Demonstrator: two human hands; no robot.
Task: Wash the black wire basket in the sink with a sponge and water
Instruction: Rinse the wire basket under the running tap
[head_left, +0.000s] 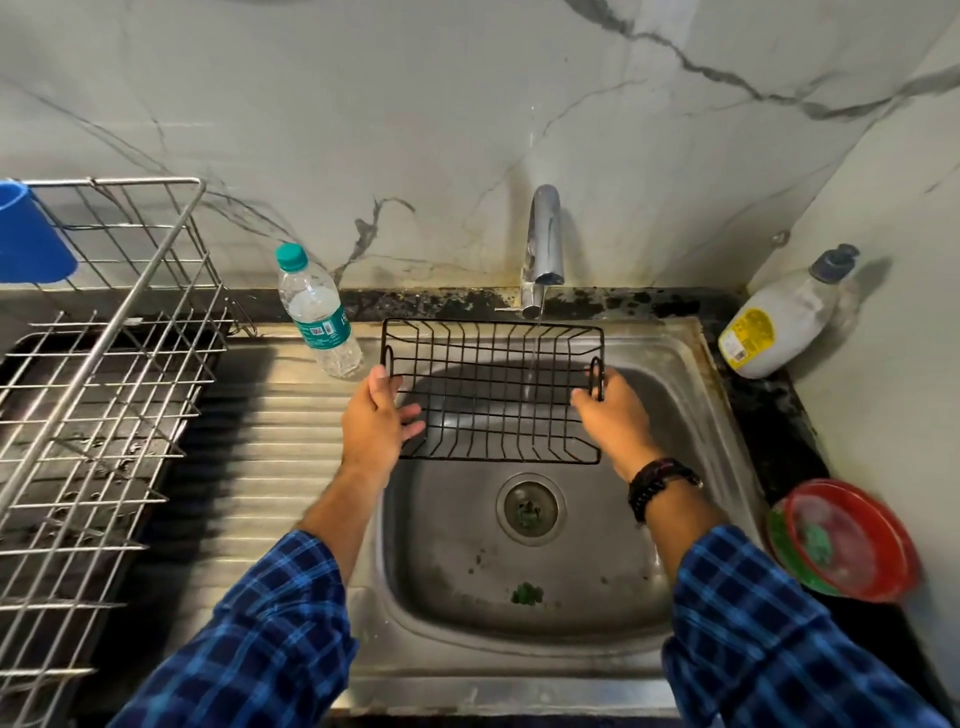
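Black wire basket (493, 389): rectangular, held level above the steel sink (691, 374), open side toward the camera, under the tap. Thin stream of water (532, 364) falls through its right half.
Left hand (376, 423): closed on the basket's left end, thumb over the rim, fingers curled beneath.
Right hand (613, 410): closed on the right end at the wire loop handle; dark beaded bracelet (657, 486) on the wrist. Both sleeves blue check.
Tap (543, 244): chrome, at the back edge, running.
Sink: drain strainer (529, 508) below the basket; green scrap (527, 593) on the basin floor, possibly a leaf or a sponge fragment.
Water bottle (317, 312): clear, teal cap, left of the basket on the drainboard.
Dish rack (104, 389): steel wire, far left; blue cup (31, 239) hung on it.
Soap bottle (779, 317): white, on the dark desk (769, 410) at right.
Red bowl (847, 538): near right, something green inside.
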